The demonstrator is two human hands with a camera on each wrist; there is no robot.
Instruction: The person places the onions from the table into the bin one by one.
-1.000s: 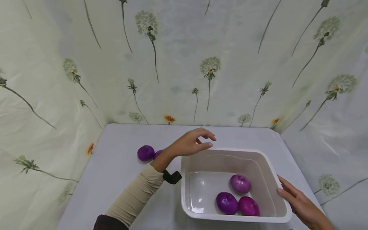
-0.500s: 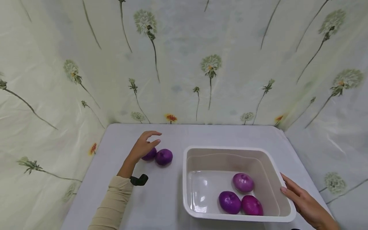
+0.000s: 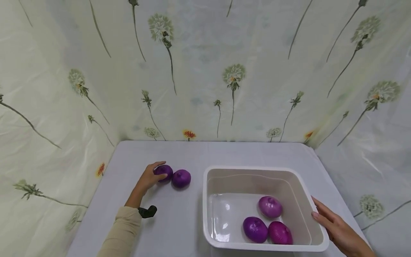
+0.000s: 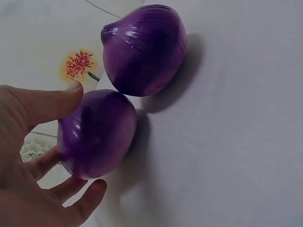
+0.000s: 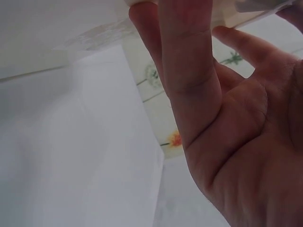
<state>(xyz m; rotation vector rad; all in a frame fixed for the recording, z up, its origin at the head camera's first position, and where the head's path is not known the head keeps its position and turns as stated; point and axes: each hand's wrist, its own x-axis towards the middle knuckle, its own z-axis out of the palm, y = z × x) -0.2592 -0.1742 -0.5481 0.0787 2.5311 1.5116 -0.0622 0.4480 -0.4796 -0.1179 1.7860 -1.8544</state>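
We have our left hand (image 3: 148,179) at the far-left onion (image 3: 163,172) on the table (image 3: 179,221), thumb over its top and fingers curling round its underside, as the left wrist view shows — a grasp closing, though we cannot tell whether the onion has left the cloth. A second onion (image 3: 181,178) sits touching it on the side toward the tub (image 3: 257,171). Our right hand (image 3: 337,228) lies flat-fingered against the tub's right rim, fingers straight and gripping nothing, seemingly steadying it. Inside the tub, in shallow water by the look of the glints, three onions (image 3: 268,223) cluster near the front right corner. We judge the step in hand to be picking up one of the two loose onions, with three apparently already in. The next move calls for a firm enough hold on a smooth, round skin — it could slip or nudge its neighbour into rolling — then a lift clear of the near wall and a carry rightward over the tub's open left half, where there is room to set it down.
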